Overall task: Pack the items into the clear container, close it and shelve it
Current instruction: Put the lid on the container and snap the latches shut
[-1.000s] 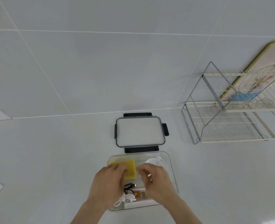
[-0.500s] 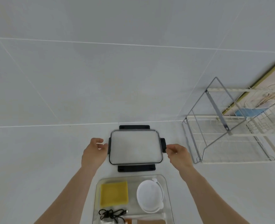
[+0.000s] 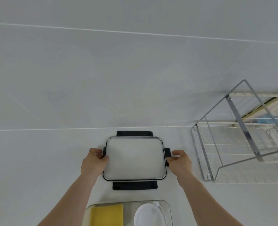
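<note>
The container's clear lid (image 3: 135, 158) with black latch flaps lies flat on the white counter. My left hand (image 3: 93, 162) grips its left edge and my right hand (image 3: 179, 162) grips its right edge at the side latch. Below it, at the bottom edge of the view, stands the open clear container (image 3: 168, 209). Inside it lie a yellow sponge (image 3: 106, 215) on the left and a round white object (image 3: 148, 215) on the right. The container's near part is cut off by the frame.
A two-tier wire shelf rack (image 3: 242, 144) stands to the right, against the tiled wall (image 3: 118, 70). A blue item (image 3: 265, 121) lies on its upper tier. White counter (image 3: 37, 168) stretches to the left.
Both hands left the container's contents, reached forward to the lid and closed on its left and right edges. The view shifted forward, so the container slid toward the bottom edge.
</note>
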A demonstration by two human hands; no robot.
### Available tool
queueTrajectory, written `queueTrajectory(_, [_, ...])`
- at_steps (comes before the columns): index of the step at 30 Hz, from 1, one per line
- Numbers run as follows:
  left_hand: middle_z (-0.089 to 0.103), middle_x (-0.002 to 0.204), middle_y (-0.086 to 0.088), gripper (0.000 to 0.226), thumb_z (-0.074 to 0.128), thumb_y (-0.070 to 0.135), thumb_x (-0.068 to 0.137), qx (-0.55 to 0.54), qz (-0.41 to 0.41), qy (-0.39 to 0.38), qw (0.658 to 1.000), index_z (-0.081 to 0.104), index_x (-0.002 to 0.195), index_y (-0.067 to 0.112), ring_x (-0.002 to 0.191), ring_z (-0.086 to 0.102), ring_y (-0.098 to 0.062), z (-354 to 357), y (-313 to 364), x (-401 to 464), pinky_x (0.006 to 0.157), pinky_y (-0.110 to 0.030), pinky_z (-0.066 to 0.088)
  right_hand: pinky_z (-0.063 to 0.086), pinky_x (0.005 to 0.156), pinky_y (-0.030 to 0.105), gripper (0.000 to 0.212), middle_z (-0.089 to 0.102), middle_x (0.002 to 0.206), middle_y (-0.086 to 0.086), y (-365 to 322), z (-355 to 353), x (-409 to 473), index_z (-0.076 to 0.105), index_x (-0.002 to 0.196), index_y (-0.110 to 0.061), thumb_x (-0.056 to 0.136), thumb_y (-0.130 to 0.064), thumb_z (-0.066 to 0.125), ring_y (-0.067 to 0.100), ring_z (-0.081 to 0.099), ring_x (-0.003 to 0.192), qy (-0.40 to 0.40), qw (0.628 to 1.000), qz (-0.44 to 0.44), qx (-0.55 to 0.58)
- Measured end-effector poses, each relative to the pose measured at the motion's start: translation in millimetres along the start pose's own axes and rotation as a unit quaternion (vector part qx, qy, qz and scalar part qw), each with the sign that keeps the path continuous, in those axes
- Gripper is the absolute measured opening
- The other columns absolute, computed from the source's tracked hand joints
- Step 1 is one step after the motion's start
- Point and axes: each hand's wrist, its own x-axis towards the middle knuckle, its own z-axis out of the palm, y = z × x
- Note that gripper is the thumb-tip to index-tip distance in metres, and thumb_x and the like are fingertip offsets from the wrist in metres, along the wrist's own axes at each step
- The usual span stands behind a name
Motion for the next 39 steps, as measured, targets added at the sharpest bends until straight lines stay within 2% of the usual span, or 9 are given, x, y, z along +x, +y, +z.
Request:
queueTrajectory(3, [0.069,0.103,0.002,0.031,0.065,0.024,0.085,0.033,0.01,0.036,0.999,0.059,0.115,0.022,0.088,0.058,-0.023,5,-3,6,0.076,-0.034,0.046,0.056,0.078,0.036,0.026,0.071,0.099,0.0,3,4,6,0.061,0.105,-0.022,0.083,-0.015,0.074,0.022,0.065,0.087,0.008,1.0,0.008,-0.014])
queueTrajectory(10, [0.071,0.09,-0.006,0.029,0.048,0.008,0.085,0.0,0.001,0.046,0.999,0.068,0.104,0.018,0.075,0.062,-0.028,1,-4,5,0.063,-0.034,0.047,0.041,0.052,0.026,0.026,0.066,0.076,0.003,2,5,4,0.07,0.104,-0.012,0.083,-0.002,0.059,0.019,0.056,0.063,-0.067,0.997,0.025,0.041])
queueTrajectory(14, [0.071,0.091,-0.013,0.03,0.045,0.003,0.088,-0.102,0.039,0.021,0.994,0.07,0.097,0.016,0.082,0.065,-0.035,-19,3,-9,0.085,-0.051,0.057,0.039,0.052,0.029,0.025,0.063,0.069,0.006,5,-8,-8,0.075,0.101,-0.01,0.087,-0.001,0.056,0.02,0.049,0.057,-0.057,0.996,0.019,0.069])
queueTrajectory(19, [0.073,0.094,-0.002,0.028,0.051,0.003,0.092,-0.207,0.13,-0.016,0.97,0.069,0.092,0.025,0.085,0.066,-0.021,-64,8,-43,0.08,-0.033,0.052,0.052,0.056,0.029,0.011,0.066,0.076,0.014,-13,-43,-44,0.071,0.102,-0.007,0.094,-0.003,0.065,0.021,0.061,0.059,-0.068,0.976,-0.041,0.201])
queueTrajectory(23, [0.073,0.098,0.0,0.026,0.053,0.005,0.095,-0.24,0.185,-0.05,0.952,0.069,0.094,0.026,0.095,0.065,-0.019,-93,-4,-75,0.088,-0.035,0.051,0.061,0.074,0.035,0.006,0.073,0.087,0.017,-26,-68,-92,0.068,0.101,-0.009,0.097,-0.006,0.064,0.031,0.076,0.08,-0.099,0.942,-0.075,0.311])
queueTrajectory(28, [0.069,0.104,0.002,0.028,0.05,0.002,0.096,-0.249,0.209,-0.079,0.942,0.069,0.097,0.023,0.1,0.058,-0.018,-117,-38,-114,0.099,-0.039,0.043,0.065,0.075,0.037,0.01,0.076,0.095,0.026,-9,-81,-151,0.066,0.106,-0.006,0.1,-0.004,0.059,0.036,0.077,0.09,-0.128,0.921,-0.123,0.347])
queueTrajectory(31, [0.07,0.095,0.01,0.032,0.049,-0.005,0.093,-0.242,0.22,-0.096,0.94,0.068,0.087,0.02,0.094,0.06,-0.016,-123,-62,-137,0.089,-0.037,0.045,0.061,0.087,0.047,0.019,0.072,0.107,0.03,13,-77,-174,0.066,0.11,-0.002,0.101,0.004,0.05,0.037,0.074,0.096,-0.133,0.91,-0.142,0.366])
queueTrajectory(34, [0.07,0.093,-0.007,0.037,0.043,-0.015,0.09,-0.243,0.218,-0.117,0.938,0.063,0.082,0.015,0.086,0.063,-0.02,-124,-85,-152,0.073,-0.028,0.053,0.057,0.091,0.052,0.033,0.074,0.11,0.026,36,-71,-189,0.067,0.109,0.003,0.1,0.007,0.036,0.034,0.075,0.099,-0.134,0.893,-0.103,0.417])
queueTrajectory(39, [0.073,0.092,-0.014,0.034,0.047,-0.02,0.086,-0.224,0.17,-0.132,0.951,0.065,0.084,0.008,0.082,0.067,-0.026,-113,-119,-169,0.065,-0.023,0.055,0.062,0.075,0.039,0.023,0.079,0.09,0.017,65,-62,-209,0.074,0.099,0.004,0.097,-0.017,0.064,0.029,0.078,0.091,-0.091,0.924,-0.054,0.366])
